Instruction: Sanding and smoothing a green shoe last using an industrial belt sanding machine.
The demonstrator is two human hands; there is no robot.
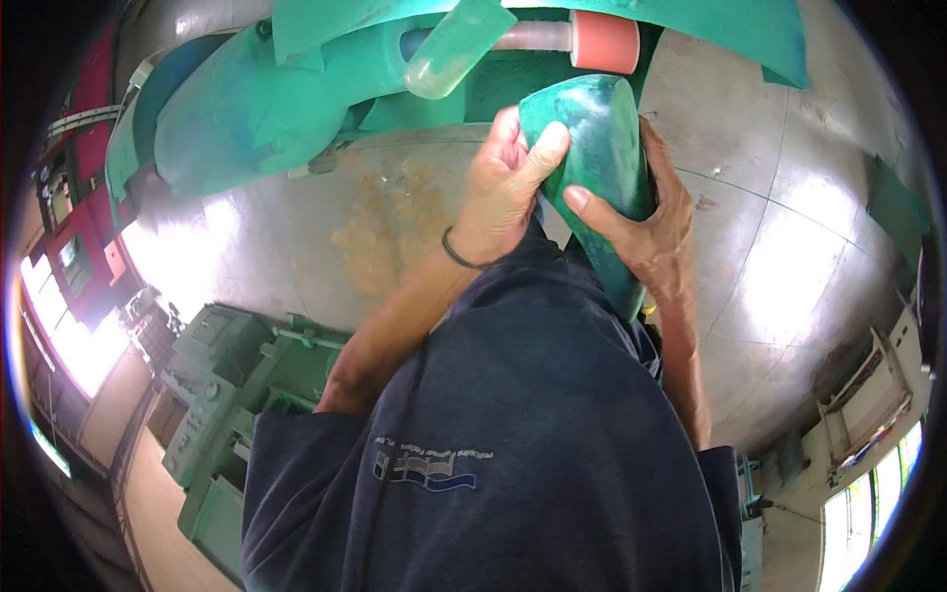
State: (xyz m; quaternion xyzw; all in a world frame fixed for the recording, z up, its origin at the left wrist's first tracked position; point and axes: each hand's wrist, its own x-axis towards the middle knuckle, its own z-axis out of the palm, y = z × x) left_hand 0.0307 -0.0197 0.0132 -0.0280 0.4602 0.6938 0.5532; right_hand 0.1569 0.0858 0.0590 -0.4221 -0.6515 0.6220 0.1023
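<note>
A smooth, glossy dark green piece (584, 126) is held close in front of my body. It is broad and rounded at the far end and tapers toward me; its exact kind I cannot tell. My left hand (505, 187) grips its left side, with the thumb lying on the upper surface. On the other side, my right hand (653, 222) wraps around the edge, thumb pressed on the top and fingers partly hidden behind it. Just beyond the piece's broad end is a salmon-red roller (604, 42) on a pale shaft (533, 37) of a green machine.
The machine's large green housing (247, 109) spans the far left, with a cloudy translucent guard (459, 47) beside the shaft. Another green machine (222, 385) stands at the left. Grey tiled floor (730, 178) stretches to the right, and brown stains mark the floor (385, 227) ahead.
</note>
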